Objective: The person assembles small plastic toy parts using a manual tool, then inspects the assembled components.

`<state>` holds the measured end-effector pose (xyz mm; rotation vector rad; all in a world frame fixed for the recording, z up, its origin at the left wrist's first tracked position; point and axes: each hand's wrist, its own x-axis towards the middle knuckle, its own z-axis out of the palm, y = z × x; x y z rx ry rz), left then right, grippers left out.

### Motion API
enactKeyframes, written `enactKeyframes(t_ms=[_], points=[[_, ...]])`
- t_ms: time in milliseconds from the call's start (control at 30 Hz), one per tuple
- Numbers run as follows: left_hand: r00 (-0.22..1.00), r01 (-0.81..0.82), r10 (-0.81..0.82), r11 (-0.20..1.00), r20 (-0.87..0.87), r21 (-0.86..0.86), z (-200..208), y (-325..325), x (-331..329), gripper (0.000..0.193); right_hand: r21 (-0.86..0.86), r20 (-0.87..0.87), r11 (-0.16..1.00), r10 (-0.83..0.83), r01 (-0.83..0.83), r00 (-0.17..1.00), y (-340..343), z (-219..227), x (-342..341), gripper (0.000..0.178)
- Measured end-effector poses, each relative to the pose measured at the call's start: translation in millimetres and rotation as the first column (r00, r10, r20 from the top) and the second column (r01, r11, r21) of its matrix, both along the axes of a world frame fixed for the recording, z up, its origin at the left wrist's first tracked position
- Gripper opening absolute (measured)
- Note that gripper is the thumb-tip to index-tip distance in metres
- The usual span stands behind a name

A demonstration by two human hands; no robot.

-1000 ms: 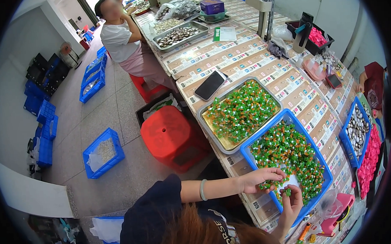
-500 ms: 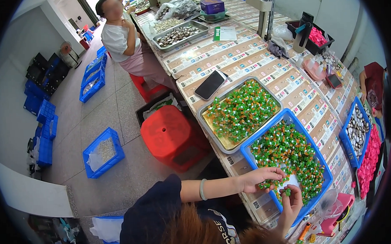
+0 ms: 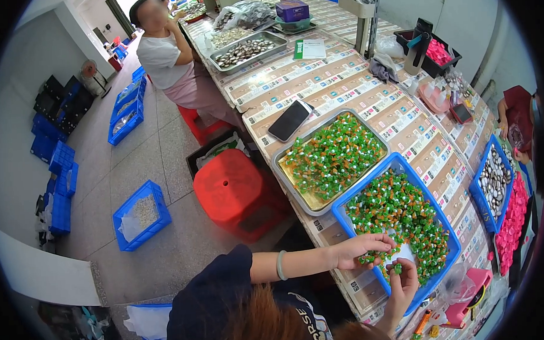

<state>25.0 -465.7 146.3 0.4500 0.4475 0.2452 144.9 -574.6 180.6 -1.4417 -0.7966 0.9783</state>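
Observation:
A blue plastic basket holds a heap of small green, orange and white pieces. A patch of white lining shows near my hands. Over the basket's near left part, my left hand is curled, with a few of the small green pieces at its fingers. Just to the right, my right hand pinches a single small green piece between thumb and fingertips. The two hands are close together but apart. What exactly these pieces are is too small to tell.
A metal tray of similar pieces adjoins the basket, with a phone beyond it. A red stool stands left of the table. Pink scissors-like or dispenser-shaped plastic lies at right. Two people sit around the table.
The view has shifted slightly, so the table and baskets sit a little further left. Both hands keep nearly the same pose, and the right still pinches its green piece.

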Motion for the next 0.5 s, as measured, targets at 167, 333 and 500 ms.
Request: enactKeyframes(t_ms=[167,333,500], points=[[1.000,0.005,-0.005,1.000,-0.018,-0.008,-6.1,-0.8,3.3,0.014,0.003,-0.001,1.000,-0.010,0.010,1.000,-1.9,-7.9,4.5,0.017],[1.000,0.002,-0.002,1.000,-0.026,-0.002,-5.8,-2.0,8.6,0.014,0.007,-0.004,1.000,-0.015,0.015,1.000,-2.2,-6.4,7.6,0.017],[1.000,0.004,-0.004,1.000,-0.031,-0.002,0.0,-7.0,10.6,0.013,0.004,0.008,1.000,-0.007,0.007,1.000,-6.2,-2.4,9.6,0.017]])
